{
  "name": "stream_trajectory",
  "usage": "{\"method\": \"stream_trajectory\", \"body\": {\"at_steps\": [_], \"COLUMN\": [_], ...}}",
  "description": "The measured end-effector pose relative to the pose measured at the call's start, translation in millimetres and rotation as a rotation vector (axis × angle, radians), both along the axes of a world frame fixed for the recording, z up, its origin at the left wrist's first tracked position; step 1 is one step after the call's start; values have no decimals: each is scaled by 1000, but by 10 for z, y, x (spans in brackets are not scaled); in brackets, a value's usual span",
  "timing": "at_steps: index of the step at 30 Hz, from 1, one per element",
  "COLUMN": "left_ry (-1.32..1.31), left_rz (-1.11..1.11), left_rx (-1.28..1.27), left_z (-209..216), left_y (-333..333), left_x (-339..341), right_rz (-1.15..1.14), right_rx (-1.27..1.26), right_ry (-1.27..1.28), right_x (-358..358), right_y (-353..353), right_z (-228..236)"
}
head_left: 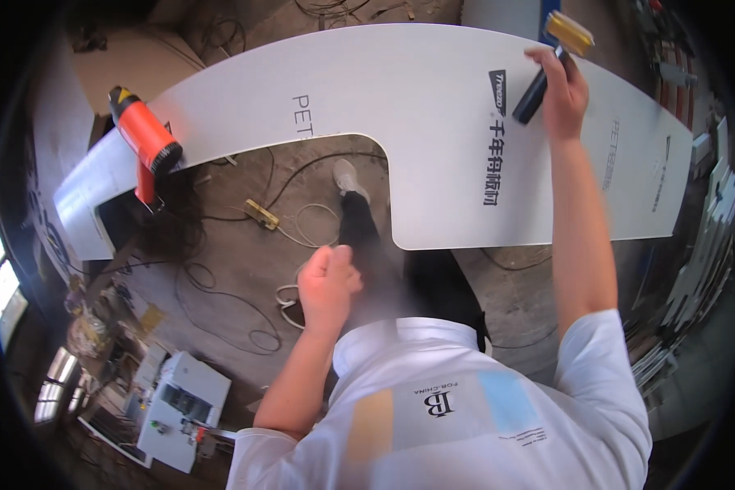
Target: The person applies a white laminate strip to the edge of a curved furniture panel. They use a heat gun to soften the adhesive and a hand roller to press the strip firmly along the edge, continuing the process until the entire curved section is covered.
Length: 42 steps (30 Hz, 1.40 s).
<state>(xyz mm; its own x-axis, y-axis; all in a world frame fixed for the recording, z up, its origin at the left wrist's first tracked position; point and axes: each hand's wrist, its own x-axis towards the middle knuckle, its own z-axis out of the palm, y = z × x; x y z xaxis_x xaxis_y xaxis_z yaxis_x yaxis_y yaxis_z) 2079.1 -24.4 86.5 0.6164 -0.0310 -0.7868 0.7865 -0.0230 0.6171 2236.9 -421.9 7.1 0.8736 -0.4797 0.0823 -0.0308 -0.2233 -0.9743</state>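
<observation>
My right hand [563, 94] is closed around the black handle of a hand roller [535, 90], above the right part of a large white board [449, 82]. The roller's yellow head points away from me, past the board's far edge, and is a little blurred. My left hand [328, 286] is held in front of my body over the cut-out, its fingers curled closed; anything inside them is hidden. An orange-red heat gun [147, 135] lies on the left arm of the board, its handle hanging over the inner edge.
The curved board has printed dark lettering. Black cables [212, 286] loop across the floor, with a yellow power strip [261, 215] among them. A white machine [184, 408] stands at the lower left. Stacked pale strips [706, 237] lie along the right side. A brown sheet [131, 61] is at the far left.
</observation>
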Motion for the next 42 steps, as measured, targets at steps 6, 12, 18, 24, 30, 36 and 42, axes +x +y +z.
{"method": "stream_trajectory", "body": {"at_steps": [6,12,18,24,30,36,42], "left_ry": [-564,-36,227,69,-26,181,269], "left_rz": [-333,-279,-312,-387,-506,-530,-535], "left_rx": [-177,-33,-347,-310,-241,-255,-239], "left_z": [111,-215,-800,-1091,-1059,-959,-979], "left_y": [-503,1,28,-237,-133,-138,-199], "left_x": [371,224,332,662,486,833,964], "right_rz": [430,882,250,215,191,213,168], "right_rx": [180,-414,-1120,-1036,-998,-1004,-1005], "right_ry": [442,385,-217,502,542,511,543], "right_x": [-934,-651,722,914,883,898,868], "right_y": [1480,1557,853,1059,1121,1123,1117], "right_z": [748,701,8,-9,62,72,65]}}
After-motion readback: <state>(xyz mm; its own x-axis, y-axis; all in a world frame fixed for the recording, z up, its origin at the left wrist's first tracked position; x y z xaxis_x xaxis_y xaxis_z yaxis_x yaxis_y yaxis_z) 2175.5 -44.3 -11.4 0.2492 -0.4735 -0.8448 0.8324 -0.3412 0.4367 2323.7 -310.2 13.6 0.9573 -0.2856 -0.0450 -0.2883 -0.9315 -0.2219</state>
